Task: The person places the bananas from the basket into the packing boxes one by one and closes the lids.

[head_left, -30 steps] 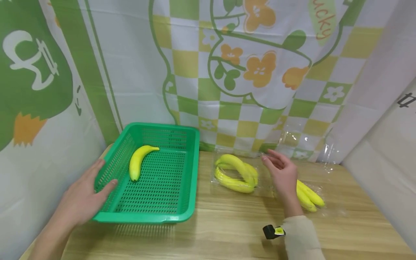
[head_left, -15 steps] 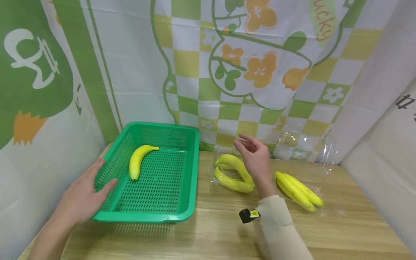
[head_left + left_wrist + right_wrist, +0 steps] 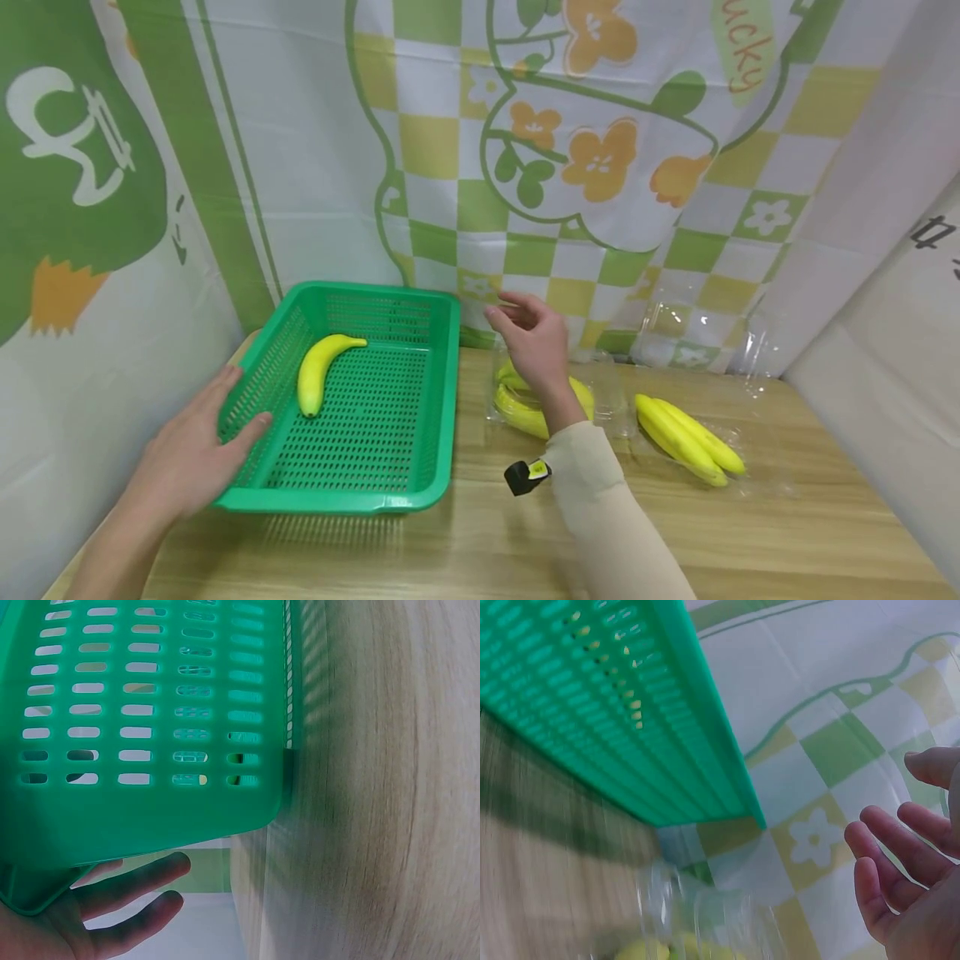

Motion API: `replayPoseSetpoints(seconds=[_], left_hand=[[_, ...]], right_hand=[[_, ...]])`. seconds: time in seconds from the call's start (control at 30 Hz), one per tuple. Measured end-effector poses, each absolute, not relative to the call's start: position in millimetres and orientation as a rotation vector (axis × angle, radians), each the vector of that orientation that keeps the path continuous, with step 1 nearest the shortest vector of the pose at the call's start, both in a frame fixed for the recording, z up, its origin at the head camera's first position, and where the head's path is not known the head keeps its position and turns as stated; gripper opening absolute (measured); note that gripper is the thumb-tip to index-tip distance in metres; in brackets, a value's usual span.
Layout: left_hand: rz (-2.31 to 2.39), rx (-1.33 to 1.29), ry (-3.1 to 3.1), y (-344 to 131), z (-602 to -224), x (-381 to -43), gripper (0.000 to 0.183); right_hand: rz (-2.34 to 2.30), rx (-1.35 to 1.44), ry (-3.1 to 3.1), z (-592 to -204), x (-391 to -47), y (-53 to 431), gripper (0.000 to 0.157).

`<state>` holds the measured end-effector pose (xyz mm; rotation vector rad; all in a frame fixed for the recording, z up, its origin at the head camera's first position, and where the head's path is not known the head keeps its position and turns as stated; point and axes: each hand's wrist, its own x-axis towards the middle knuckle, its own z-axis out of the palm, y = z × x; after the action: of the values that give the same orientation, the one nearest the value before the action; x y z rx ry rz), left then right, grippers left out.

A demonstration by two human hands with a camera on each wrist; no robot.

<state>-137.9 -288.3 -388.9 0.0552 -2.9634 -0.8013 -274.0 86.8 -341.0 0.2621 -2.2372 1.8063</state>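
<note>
A green plastic basket (image 3: 360, 502) stands on the left of the table with one banana (image 3: 318, 375) in it. My left hand (image 3: 187, 454) holds its left rim, thumb over the inner side; in the left wrist view the fingers (image 3: 142, 885) reach down outside the wall. Above a clear plastic box (image 3: 611, 392) my right hand (image 3: 534, 342) hovers, holding nothing, its fingers loosely bent. Several bananas (image 3: 521, 412) lie in that box, partly hidden by the hand and forearm. The right wrist view shows the right hand (image 3: 911, 859) beside the basket's wall.
Right of the first box, more bananas (image 3: 686, 442) lie in a clear plastic container (image 3: 757, 392) with a raised lid. A patterned cloth (image 3: 480, 250) hangs behind the wood-grain table (image 3: 480, 542). White cloth walls flank both sides.
My right hand has moved left, from between the two boxes to over the left one's back edge. The other bananas at the right have come into fuller view. The left hand and basket stay put.
</note>
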Motion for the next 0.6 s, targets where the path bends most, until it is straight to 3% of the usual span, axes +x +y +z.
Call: replayPoseSetpoints(seconds=[0.6], left_hand=[[-0.788, 0.053, -2.970, -289, -390, -139, 0.085]], right_hand=[[1.938, 0.301, -2.247, -323, -290, 37, 0.035]])
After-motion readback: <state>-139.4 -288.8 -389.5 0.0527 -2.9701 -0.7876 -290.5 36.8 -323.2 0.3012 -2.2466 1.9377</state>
